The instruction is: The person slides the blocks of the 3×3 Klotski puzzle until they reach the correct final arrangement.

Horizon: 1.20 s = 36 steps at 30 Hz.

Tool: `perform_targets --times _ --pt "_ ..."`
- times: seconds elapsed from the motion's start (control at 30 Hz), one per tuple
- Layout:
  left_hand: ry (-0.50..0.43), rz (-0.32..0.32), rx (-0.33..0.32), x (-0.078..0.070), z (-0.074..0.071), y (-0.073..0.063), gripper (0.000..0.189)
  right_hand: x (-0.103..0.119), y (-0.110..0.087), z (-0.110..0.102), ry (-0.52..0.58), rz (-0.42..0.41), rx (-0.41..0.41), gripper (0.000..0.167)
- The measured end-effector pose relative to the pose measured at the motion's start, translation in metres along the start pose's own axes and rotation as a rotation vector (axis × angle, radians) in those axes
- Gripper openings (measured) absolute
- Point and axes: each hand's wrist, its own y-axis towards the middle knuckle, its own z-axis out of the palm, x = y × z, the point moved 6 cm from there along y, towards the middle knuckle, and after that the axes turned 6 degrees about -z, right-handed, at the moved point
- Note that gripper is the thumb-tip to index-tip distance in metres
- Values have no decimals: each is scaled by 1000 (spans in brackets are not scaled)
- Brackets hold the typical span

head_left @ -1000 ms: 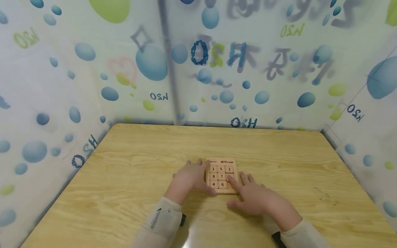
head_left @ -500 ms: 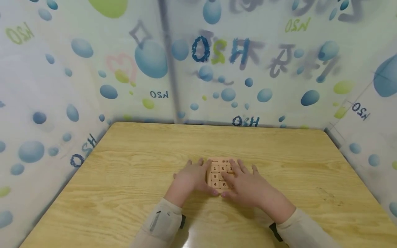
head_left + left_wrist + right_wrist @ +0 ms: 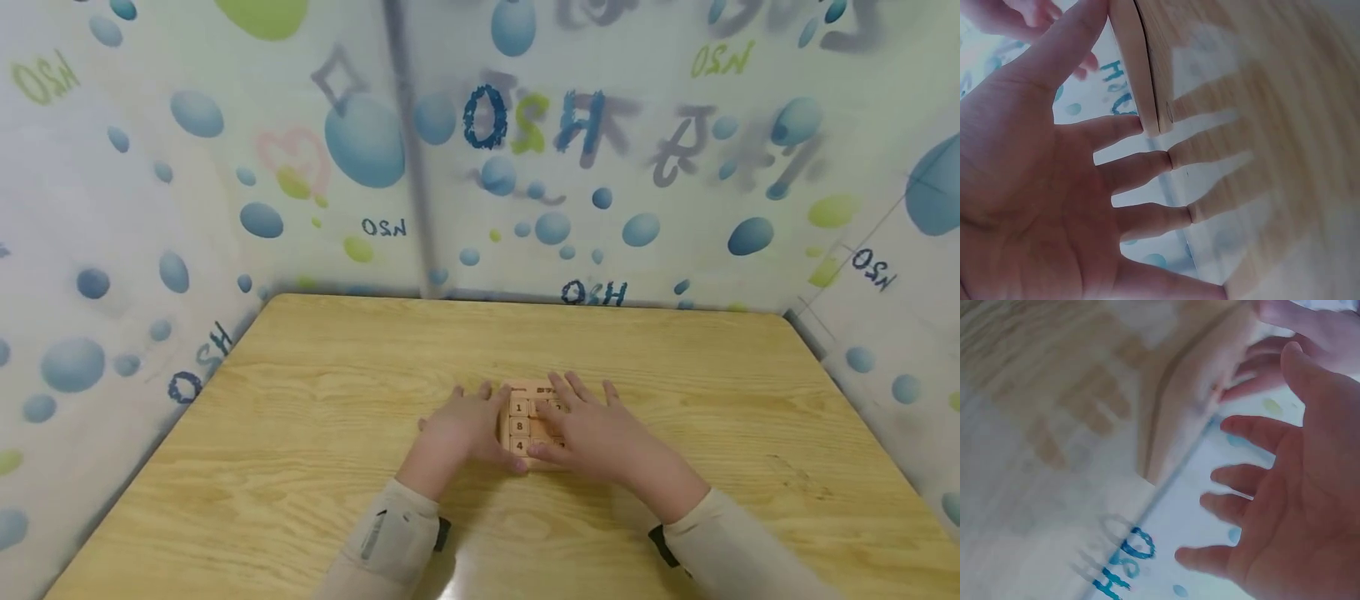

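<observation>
A wooden number slide puzzle (image 3: 528, 386) lies flat on the table in the head view. Tiles 1 (image 3: 518, 407), 8 (image 3: 519, 427) and 4 (image 3: 519, 446) show in its left column. My left hand (image 3: 463, 425) steadies its left side, index fingertip near the top corner and thumb at the bottom. In the left wrist view the fingers of the left hand (image 3: 1072, 206) spread straight beside the puzzle's edge (image 3: 1135, 62). Over the puzzle's right part reaches my right hand (image 3: 600, 429), hiding several tiles, its index fingertip at the top row. The right wrist view shows the right hand's (image 3: 1297, 487) fingers loosely extended.
The wooden table (image 3: 360, 350) extends around both hands. Behind it stands a pale wall covering (image 3: 465, 208) printed with blue and green drops. Dark straps (image 3: 663, 546) show at the wrists.
My right hand has moved left and farther up over the puzzle. The bottom right slot, vacant a second ago, has a tile in it. The left hand stays in place.
</observation>
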Motion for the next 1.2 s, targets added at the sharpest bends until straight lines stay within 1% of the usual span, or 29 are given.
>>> perform_targets --times 0.1,0.17,0.2,0.23,0.3,0.37,0.43,0.53,0.63,0.8,0.87,1.07,1.2 --pt "-7 10 7 -1 3 0 120 2 0 9 56 1 48 74" --pt "-15 16 9 -1 4 -1 121 0 -6 13 104 27 96 73" --pt "-15 19 7 -2 5 -1 121 -1 -10 13 125 43 106 73" --pt "-16 20 4 -2 4 -1 121 -2 -12 13 141 63 105 74" --pt "-17 11 -3 -1 4 -1 121 -5 -13 11 138 96 72 76" --pt "-19 1 -6 0 3 -1 121 -6 -10 10 121 121 29 81" --pt "-18 -3 -6 1 3 -1 120 -5 -4 11 115 125 -4 82" --pt "-17 2 -2 3 3 0 119 0 2 16 150 86 1 82" --pt "-16 10 -7 4 3 -1 120 2 4 20 171 64 -4 82" --pt "-27 12 -14 3 0 -2 119 -9 -6 18 133 122 -37 78" --pt "-24 10 -15 2 -2 -1 119 -10 -7 16 134 130 -44 76" --pt "-6 -1 0 2 -3 3 118 -3 3 15 174 121 -22 77" --pt "-12 0 -1 3 -2 2 118 -3 -2 12 169 144 5 77"
